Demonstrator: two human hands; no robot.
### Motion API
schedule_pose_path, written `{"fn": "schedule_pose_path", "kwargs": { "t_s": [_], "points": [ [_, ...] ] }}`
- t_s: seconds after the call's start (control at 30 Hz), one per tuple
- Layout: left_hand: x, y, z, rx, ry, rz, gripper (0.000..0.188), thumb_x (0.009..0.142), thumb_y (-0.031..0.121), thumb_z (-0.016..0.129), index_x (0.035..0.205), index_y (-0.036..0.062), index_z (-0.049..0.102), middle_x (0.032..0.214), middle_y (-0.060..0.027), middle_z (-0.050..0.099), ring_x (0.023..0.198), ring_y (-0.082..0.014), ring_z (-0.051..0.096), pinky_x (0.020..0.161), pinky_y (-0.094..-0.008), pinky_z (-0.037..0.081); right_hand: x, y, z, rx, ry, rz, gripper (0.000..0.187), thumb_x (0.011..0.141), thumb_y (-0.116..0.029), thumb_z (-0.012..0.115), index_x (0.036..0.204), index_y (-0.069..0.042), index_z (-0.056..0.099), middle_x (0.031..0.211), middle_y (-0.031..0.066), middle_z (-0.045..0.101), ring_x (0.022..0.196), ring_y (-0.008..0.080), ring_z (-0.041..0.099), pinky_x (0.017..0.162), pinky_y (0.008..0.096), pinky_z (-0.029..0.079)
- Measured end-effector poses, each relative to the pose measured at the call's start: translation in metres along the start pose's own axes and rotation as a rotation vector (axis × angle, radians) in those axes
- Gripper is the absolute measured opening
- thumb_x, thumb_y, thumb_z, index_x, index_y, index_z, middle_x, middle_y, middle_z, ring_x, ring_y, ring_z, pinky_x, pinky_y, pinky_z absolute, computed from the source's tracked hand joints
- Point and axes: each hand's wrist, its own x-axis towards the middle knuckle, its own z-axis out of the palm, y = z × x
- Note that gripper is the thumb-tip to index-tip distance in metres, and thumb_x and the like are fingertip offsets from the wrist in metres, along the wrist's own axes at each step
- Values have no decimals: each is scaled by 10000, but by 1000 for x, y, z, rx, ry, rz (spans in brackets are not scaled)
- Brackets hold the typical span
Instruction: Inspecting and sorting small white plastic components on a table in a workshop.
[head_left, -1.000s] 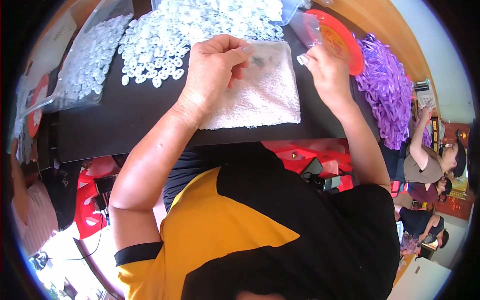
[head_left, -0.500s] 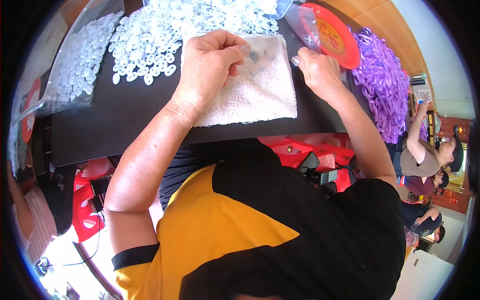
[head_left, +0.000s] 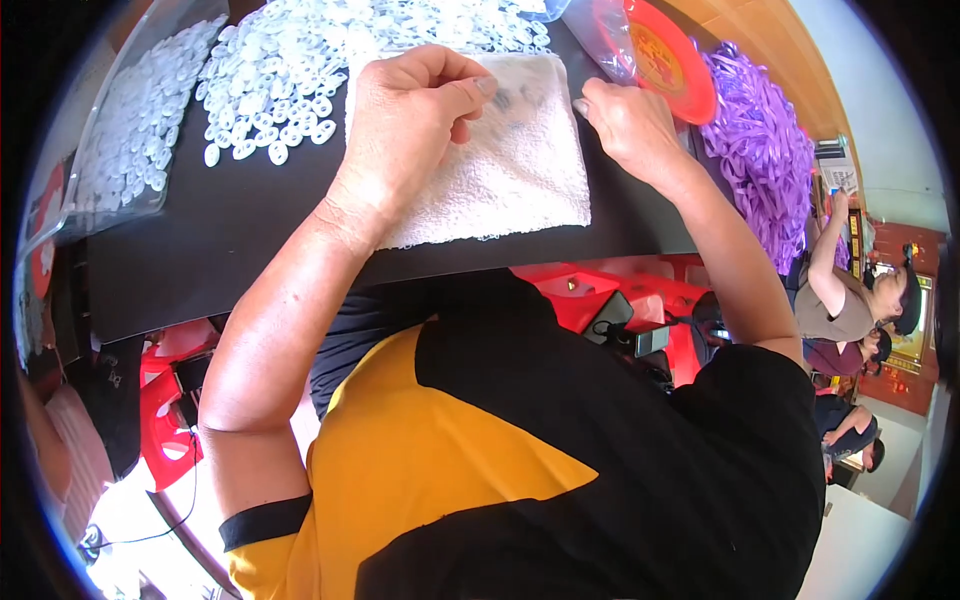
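My left hand (head_left: pixel 410 110) rests on a white towel (head_left: pixel 510 180) spread on the black table (head_left: pixel 200 260). Its fingers are curled and its thumb is pressed to the forefinger; whether something small is pinched there is hidden. My right hand (head_left: pixel 625 125) is at the towel's right edge with its fingers bent down toward the tabletop, and a whitish spot shows at one fingertip. A heap of small white plastic pieces (head_left: pixel 300 60) lies just beyond my left hand.
A clear bag of the same white pieces (head_left: pixel 130 140) lies at the far left. A red round tray (head_left: pixel 665 55) and a bundle of purple strips (head_left: pixel 760 140) are on the right. Red stools (head_left: pixel 590 295) stand under the table. Other people (head_left: pixel 850 300) sit at the right.
My right hand has come down from near the red tray to the towel's right edge. My left hand stays on the towel with little change.
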Motion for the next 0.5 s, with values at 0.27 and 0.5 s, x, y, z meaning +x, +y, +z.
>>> {"fn": "schedule_pose_path", "kwargs": {
  "t_s": [0.27,0.5],
  "points": [
    [2,1,0,38,27,11,123,890,135,643,930,30,694,693,7,605,596,-32,535,525,-179,435,0,-1,1,-11,-15,28,162,864,-163,554,807,-15,586,651,209,614,655,405,628,561,509,461],
    [2,-3,3,7,33,-30,110,898,123,638,939,32,685,704,24,598,592,-29,495,509,-173,370,-3,-4,3,-58,-10,52,194,880,-189,569,789,-19,585,628,206,573,586,364,593,540,474,437]
  ]
}}
